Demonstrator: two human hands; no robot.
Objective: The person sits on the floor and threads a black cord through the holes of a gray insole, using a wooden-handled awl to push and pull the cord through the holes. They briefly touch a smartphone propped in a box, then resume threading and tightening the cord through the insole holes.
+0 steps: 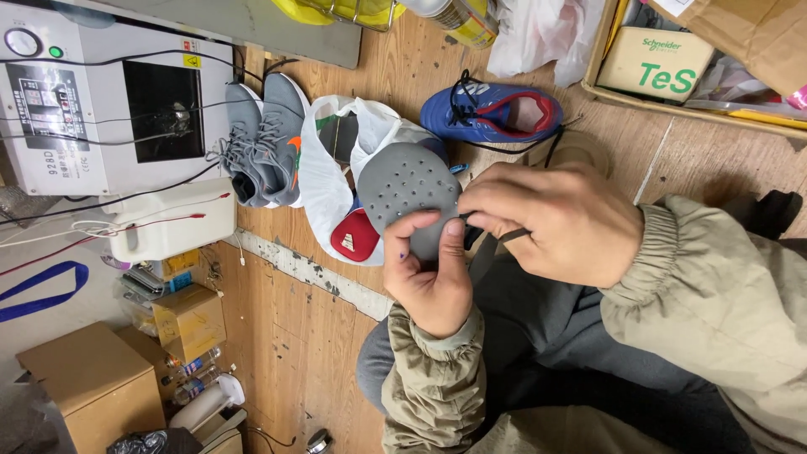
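Grey insole (408, 195), perforated with rows of small round holes, is held up between both hands over the person's lap, above the wooden floor (294, 353). The left hand (430, 282) grips its lower end: the fingers curl behind it and the thumb presses flat on the front face, so the hand is closed on the insole. The right hand (555, 220) is bent over from the other side, its fingertips pinched at the insole's edge near the left thumb; a dark lace or strap (513, 235) shows between its fingers, though what exactly it pinches is hard to tell. The insole's surface looks smooth and matte, rounded at the wide end and narrowing toward the left hand. Just behind it on the floor lies a white plastic bag (324, 193) with a red-and-white piece (353, 237) showing at its mouth. Beside the bag, toward the machine, stands a pair of grey sneakers (265, 147) with orange marks. A blue shoe (492, 113) with a red lining and black laces lies on the floor beyond the right hand. A white machine (101, 92) with a dark window sits at the floor's far edge, with cardboard boxes (92, 382) near it.
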